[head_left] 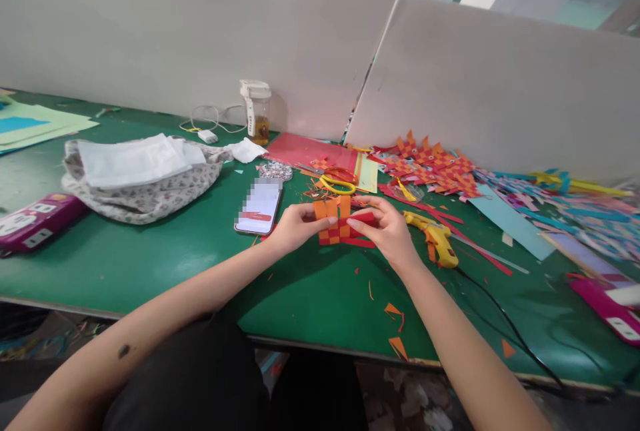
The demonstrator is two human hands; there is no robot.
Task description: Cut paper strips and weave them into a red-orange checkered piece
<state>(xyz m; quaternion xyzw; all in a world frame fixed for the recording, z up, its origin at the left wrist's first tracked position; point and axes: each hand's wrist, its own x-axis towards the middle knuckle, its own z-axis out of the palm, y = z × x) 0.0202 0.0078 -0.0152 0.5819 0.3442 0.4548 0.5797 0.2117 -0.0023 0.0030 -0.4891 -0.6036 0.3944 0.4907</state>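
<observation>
Both my hands hold a small woven piece of orange and red paper strips (330, 234) above the green table. My left hand (299, 223) pinches its left side between thumb and fingers. On the right side, my right hand (385, 226) grips the red strip ends, thumb towards the orange strips. Loose orange strip ends stick up from the checkered weave, and red ones stretch out to the right. Just behind the piece lie yellow-handled scissors (338, 184). A yellow glue gun (434, 238) rests right of my right hand, its black cord running towards the table's front edge.
Left of my hands lies a phone (259, 206); behind it are a dish of small round pieces (275, 170) and a lidded bottle (258, 114). A patterned cloth bag (145, 198) sits left. Finished-looking woven paper pieces (435, 164) and blue strips (565, 218) pile up right.
</observation>
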